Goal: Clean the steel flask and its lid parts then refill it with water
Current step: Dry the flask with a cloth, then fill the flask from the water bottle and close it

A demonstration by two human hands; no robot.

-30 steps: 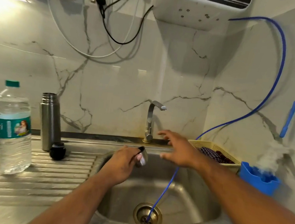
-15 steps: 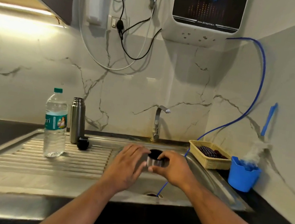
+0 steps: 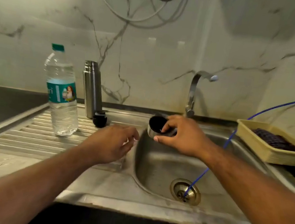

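Right hand (image 3: 179,137) has the steel cap (image 3: 157,127) wrapped between thumb and fingers. The cap is tipped on its side with its dark open mouth turned toward ten o'clock, and it sits over the back left rim of the sink (image 3: 154,170). Left hand (image 3: 113,143) holds nothing. Its fingers hang loosely curled above the ribbed draining board (image 3: 28,134), at about eight o'clock from the cap and clear of it, though blur at the fingertips keeps me from being sure how they lie.

That is the change I care about. A second ago the cap sat in the left hand while the right reached toward the tap (image 3: 193,93). Half a second ago both hands were on it. Now the handover reads as done and the left is free.

The flask (image 3: 91,90) stands upright and uncapped at the back of the draining board, at ten o'clock from the cap. The black stopper (image 3: 99,118) sits just beside its foot, and the water bottle (image 3: 61,92) stands further toward nine o'clock. I see no water coming from the tap, at one o'clock from the cap.

My judgement is that work on the lid parts is under way, the flask body and stopper wait their turn, and refilling is far off. The free left hand is well placed to fetch the stopper or the flask.
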